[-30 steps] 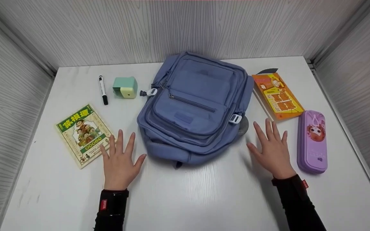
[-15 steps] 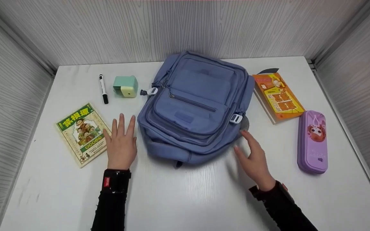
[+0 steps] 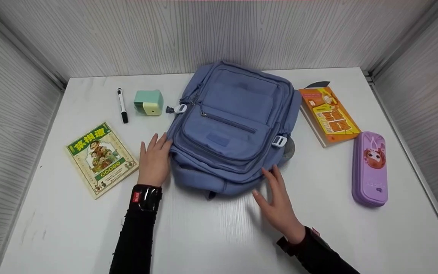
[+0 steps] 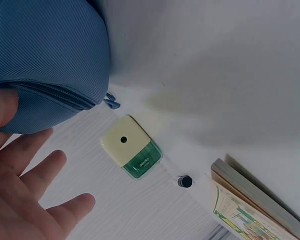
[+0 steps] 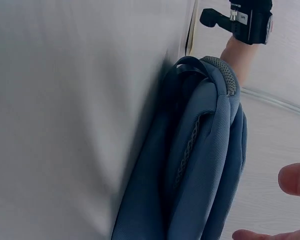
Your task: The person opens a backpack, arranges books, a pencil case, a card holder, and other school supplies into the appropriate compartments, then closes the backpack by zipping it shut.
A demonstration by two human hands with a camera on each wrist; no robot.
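- Left hand (image 3: pixel 154 163) touches backpack (image 3: pixel 232 131), right hand (image 3: pixel 281 209) just beside; both hands' fingers spread.
- Sliding backpack toward counter's (image 3: pixel 211 236) left edge could shove green-titled book (image 3: pixel 102 160).

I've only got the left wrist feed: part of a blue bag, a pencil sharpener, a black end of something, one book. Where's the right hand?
Observer: Per the head view, the right hand is by the near edge of the backpack, thumb and fingers apart. Can't tell if it touches.

Operator: And that black end?

Observer: A whole white marker with a black cap, lying on the table.

Operator: Anything right of the bag?

Observer: Yes, an orange book with a purple pencil case at its near right corner.
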